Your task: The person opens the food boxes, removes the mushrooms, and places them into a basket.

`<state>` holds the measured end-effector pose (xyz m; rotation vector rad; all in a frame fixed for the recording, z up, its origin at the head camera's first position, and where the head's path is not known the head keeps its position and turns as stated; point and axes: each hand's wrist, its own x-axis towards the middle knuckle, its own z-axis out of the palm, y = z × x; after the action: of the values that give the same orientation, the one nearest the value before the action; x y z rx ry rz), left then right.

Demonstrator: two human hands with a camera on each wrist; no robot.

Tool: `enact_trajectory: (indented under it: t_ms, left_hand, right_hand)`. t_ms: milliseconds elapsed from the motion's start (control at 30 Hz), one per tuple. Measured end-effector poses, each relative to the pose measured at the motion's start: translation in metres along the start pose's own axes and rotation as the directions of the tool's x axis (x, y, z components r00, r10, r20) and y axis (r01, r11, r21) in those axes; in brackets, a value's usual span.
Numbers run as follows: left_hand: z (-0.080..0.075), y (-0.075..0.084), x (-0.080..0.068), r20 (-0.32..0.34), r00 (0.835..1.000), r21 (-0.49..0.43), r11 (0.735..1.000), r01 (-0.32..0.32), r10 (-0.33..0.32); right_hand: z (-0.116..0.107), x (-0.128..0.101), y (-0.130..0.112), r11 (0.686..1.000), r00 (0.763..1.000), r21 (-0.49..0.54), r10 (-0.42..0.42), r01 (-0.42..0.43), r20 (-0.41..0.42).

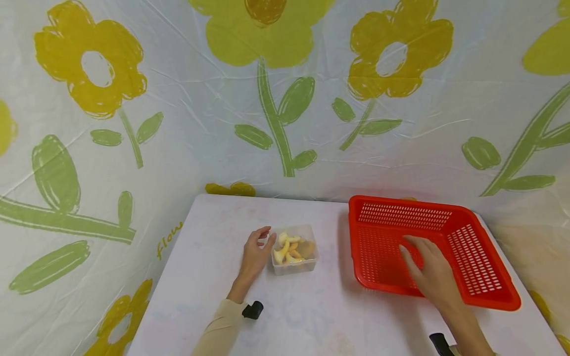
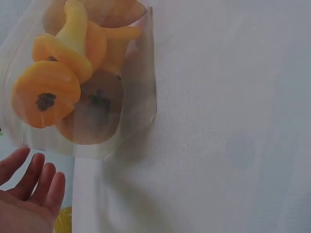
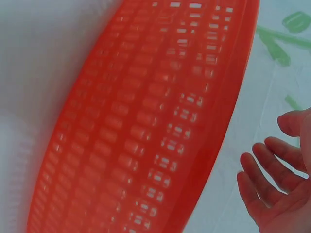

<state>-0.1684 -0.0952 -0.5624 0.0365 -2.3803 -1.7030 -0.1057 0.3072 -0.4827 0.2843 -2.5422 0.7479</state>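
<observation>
Clear tub (image 1: 295, 249) w/ yellow-orange pieces sits mid-table (image 1: 213, 237), just right of the left hand (image 1: 255, 252); fingers relaxed, holding nothing. Right hand (image 1: 429, 269) lies spread over the red basket (image 1: 467, 232), right side, gripping nothing.

The left hand (image 1: 256, 253) is held forward on a sleeved forearm, its fingers (image 2: 34, 177) loosely extended and slightly apart, nothing being gripped. The right hand (image 1: 429, 271) is stretched further forward on a bare forearm, palm down, with the fingers (image 3: 262, 170) spread and relaxed. A dark wrist mount is worn on each arm.
</observation>
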Motion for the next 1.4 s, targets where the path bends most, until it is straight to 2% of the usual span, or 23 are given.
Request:
enact_trajectory:
  t_ms: [233, 467, 633, 900, 1267, 1400]
  left_hand:
    - [0.002, -0.002, 0.000, 0.031, 0.999, -0.090, 0.996, -0.006, 0.009]
    - [0.003, -0.003, 0.002, 0.029, 0.999, -0.140, 0.990, 0.022, -0.019]
    - [0.001, -0.002, 0.001, 0.019, 1.000, -0.167, 0.986, 0.006, -0.003]
    - [-0.015, 0.041, -0.008, 0.042, 0.999, -0.181, 0.983, 0.032, -0.025]
    - [-0.014, 0.040, -0.008, 0.051, 0.998, -0.192, 0.980, 0.055, -0.046]
    - [-0.015, 0.040, -0.008, 0.059, 0.997, -0.182, 0.982, 0.050, -0.040]
  right_hand:
    - [0.016, 0.002, -0.020, 0.999, 0.999, 0.036, -0.007, 0.006, 0.032]
    - [0.038, 0.004, -0.041, 0.990, 0.997, 0.127, -0.067, 0.061, 0.041]
    - [0.051, 0.006, -0.053, 0.980, 0.994, 0.176, -0.105, 0.098, 0.034]
    - [0.071, 0.004, -0.079, 0.969, 0.990, 0.218, -0.132, 0.118, 0.050]
    - [0.097, -0.003, -0.106, 0.954, 0.988, 0.287, -0.121, 0.088, 0.097]
    - [0.107, -0.006, -0.114, 0.939, 0.985, 0.335, -0.128, 0.083, 0.115]
